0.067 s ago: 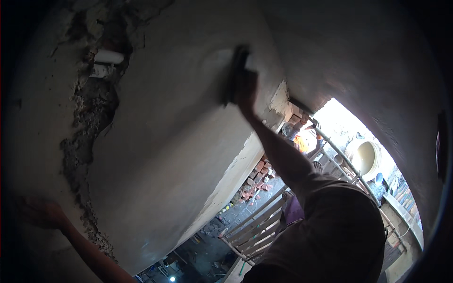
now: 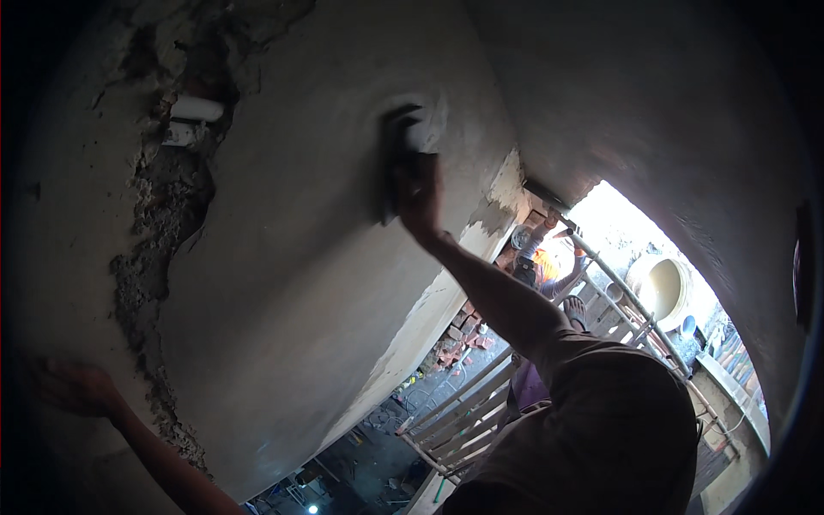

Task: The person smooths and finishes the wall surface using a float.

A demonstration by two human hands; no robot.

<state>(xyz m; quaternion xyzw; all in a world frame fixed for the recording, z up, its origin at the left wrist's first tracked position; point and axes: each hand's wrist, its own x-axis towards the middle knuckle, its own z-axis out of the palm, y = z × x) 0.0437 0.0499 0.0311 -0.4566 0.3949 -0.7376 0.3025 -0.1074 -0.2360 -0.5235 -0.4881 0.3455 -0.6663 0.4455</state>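
In my right hand (image 2: pixel 418 190) is a dark plastering float (image 2: pixel 396 163), its grip wrapped by my fingers and its face against the grey plastered wall (image 2: pixel 283 223). A pale, wet-looking swirl surrounds the tool, which is smeared by motion. Over at the lower left, my left hand (image 2: pixel 79 388) is spread out beside the wall in deep shade. Its fingers look stretched and hold nothing visible; whether the palm touches the plaster I cannot tell.
A rough broken channel (image 2: pixel 176 197) with white pipes (image 2: pixel 197 109) runs down the wall. Below stand scaffold poles (image 2: pixel 622 281) and a slatted wooden platform (image 2: pixel 463 412). A person in orange (image 2: pixel 546 264) is near the bright opening, by a large round tub (image 2: pixel 665 287). Bricks (image 2: pixel 459 336) lie heaped lower down.
My right hand and the float have slid left and slightly down across the plaster. My left hand has stayed in nearly the same place.
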